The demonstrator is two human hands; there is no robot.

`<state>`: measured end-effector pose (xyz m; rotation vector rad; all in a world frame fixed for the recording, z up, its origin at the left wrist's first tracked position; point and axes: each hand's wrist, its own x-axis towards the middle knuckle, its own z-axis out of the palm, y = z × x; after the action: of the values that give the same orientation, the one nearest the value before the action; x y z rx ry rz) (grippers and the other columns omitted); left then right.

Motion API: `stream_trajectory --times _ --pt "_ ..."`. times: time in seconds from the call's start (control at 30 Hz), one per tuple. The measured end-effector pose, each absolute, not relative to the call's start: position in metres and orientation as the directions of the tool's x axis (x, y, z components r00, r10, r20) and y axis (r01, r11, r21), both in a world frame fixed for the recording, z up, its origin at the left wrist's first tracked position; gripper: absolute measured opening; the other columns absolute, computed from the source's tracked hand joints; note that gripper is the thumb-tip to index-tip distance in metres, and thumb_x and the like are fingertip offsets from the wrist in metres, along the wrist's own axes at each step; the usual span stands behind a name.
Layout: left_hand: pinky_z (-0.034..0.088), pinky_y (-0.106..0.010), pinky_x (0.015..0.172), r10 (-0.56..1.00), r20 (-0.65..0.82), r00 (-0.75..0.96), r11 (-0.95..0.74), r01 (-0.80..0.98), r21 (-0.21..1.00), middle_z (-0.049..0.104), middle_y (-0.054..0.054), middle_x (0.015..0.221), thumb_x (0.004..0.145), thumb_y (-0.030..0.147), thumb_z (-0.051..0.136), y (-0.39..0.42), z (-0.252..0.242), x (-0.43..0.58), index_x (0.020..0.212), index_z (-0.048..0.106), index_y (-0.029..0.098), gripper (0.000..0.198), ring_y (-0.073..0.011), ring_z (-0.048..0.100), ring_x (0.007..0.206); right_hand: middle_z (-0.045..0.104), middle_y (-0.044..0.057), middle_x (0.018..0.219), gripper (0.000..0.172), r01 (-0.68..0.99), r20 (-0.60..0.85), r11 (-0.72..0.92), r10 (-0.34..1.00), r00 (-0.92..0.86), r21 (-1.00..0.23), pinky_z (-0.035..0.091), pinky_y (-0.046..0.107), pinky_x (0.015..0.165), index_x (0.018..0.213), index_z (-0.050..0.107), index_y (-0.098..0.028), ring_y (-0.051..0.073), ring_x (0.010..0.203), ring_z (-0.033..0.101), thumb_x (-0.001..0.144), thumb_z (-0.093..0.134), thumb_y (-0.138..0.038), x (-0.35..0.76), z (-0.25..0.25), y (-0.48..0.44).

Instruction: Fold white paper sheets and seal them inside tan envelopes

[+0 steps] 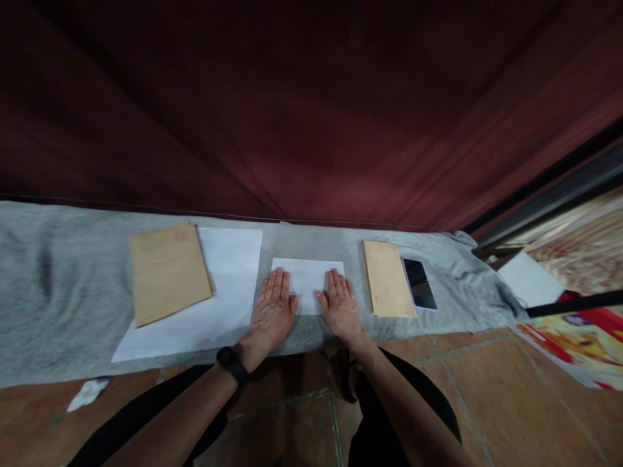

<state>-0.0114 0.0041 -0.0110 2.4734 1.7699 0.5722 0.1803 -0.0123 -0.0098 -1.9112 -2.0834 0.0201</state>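
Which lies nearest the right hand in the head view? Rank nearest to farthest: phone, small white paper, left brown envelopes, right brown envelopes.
1. Small white paper: partly under the right hand.
2. Right brown envelopes: just right of that hand.
3. Phone: right of those envelopes.
4. Left brown envelopes: far left, past the left hand.

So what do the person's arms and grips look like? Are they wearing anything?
The left grip and right grip are bare hands, with no gloves. A black band, like a watch or fitness tracker, circles the left wrist. The right wrist has nothing on it. No sleeves cover the visible forearms.
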Motion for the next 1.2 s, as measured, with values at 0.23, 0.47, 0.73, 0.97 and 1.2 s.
stream_trajectory --times 0.23,0.47,0.73,0.97,1.2 --pt "0.027 -0.051 0.122 0.926 0.298 0.232 -0.307 0.921 0.238 0.038 -0.025 0.156 0.100 0.034 0.033 0.010 -0.008 -0.020 0.149 0.038 -0.004 0.062 -0.0334 0.030 0.149 0.035 0.023 0.158 0.062 0.986 0.240 -0.002 0.970 0.043 -0.168 0.025 0.052 0.120 0.152 0.035 0.000 0.033 0.148 0.033 0.105 0.033 -0.041 0.196 -0.010 -0.015" --pt "0.027 -0.050 0.123 0.887 0.302 0.348 -0.417 0.886 0.202 0.039 -0.021 0.157 0.100 0.030 0.031 0.031 0.006 -0.004 0.149 0.040 0.000 0.058 -0.0304 0.028 0.151 0.033 0.015 0.161 0.058 0.953 0.214 0.145 0.973 -0.088 -0.265 0.027 0.047 0.122 0.154 0.035 -0.006 0.026 0.151 0.027 0.107 0.027 -0.039 0.176 0.008 0.007" --pt "0.027 -0.048 0.122 0.872 0.204 0.444 -0.477 0.866 0.152 0.041 -0.012 0.158 0.098 0.021 0.030 0.041 0.002 0.004 0.150 0.043 0.008 0.056 -0.0283 0.030 0.150 0.039 0.009 0.159 0.054 0.923 0.170 0.224 0.969 -0.177 -0.312 0.024 0.044 0.124 0.152 0.042 -0.014 0.022 0.150 0.032 0.107 0.030 -0.042 0.149 0.002 0.024" --pt "0.024 -0.047 0.124 0.892 0.211 0.401 -0.432 0.893 0.128 0.037 -0.016 0.159 0.100 0.026 0.029 0.045 -0.002 0.005 0.150 0.043 0.004 0.056 -0.0285 0.030 0.150 0.037 0.011 0.159 0.053 0.958 0.204 0.166 0.972 -0.118 -0.235 0.025 0.047 0.122 0.152 0.042 -0.014 0.026 0.148 0.034 0.107 0.033 -0.041 0.152 -0.001 0.029" --pt "0.024 -0.047 0.123 0.927 0.240 0.288 -0.331 0.929 0.167 0.033 -0.022 0.159 0.101 0.037 0.033 0.044 -0.008 0.003 0.152 0.036 -0.001 0.064 -0.0291 0.027 0.151 0.037 0.019 0.158 0.060 0.976 0.247 0.080 0.969 -0.028 -0.204 0.026 0.050 0.120 0.154 0.036 -0.007 0.031 0.148 0.034 0.106 0.033 -0.044 0.166 -0.013 0.026"
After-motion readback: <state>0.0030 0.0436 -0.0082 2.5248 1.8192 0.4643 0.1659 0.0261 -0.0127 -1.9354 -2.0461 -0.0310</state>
